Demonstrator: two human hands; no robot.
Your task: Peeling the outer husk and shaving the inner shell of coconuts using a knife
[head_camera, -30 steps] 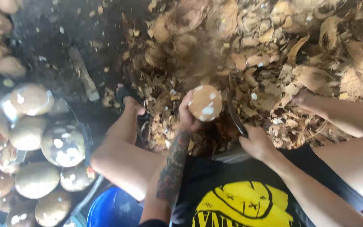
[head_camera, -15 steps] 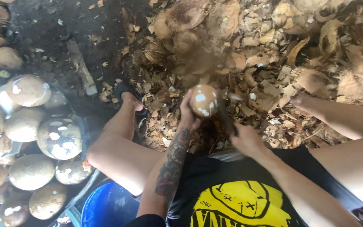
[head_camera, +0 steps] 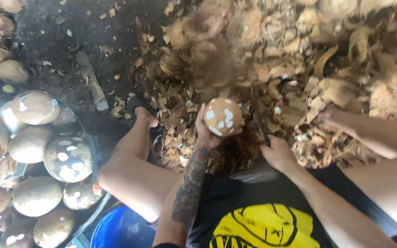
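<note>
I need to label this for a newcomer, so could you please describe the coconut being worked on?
Start at the heap of dry brown husk scraps in front of the seated person. At its near edge, the left hand holds up a round, pale brown peeled coconut. Unlike the peeled coconuts piled in the container at left, it is held aloft.

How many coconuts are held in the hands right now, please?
1: the coconut sits in the left hand, above the husk pile; the right hand holds only a knife.

Peeled coconut (head_camera: 223, 116) in left hand (head_camera: 206, 133), knife (head_camera: 259, 123) in right hand (head_camera: 279, 154), above husk heap (head_camera: 299, 59); peeled coconuts (head_camera: 33, 156) at left.
</note>
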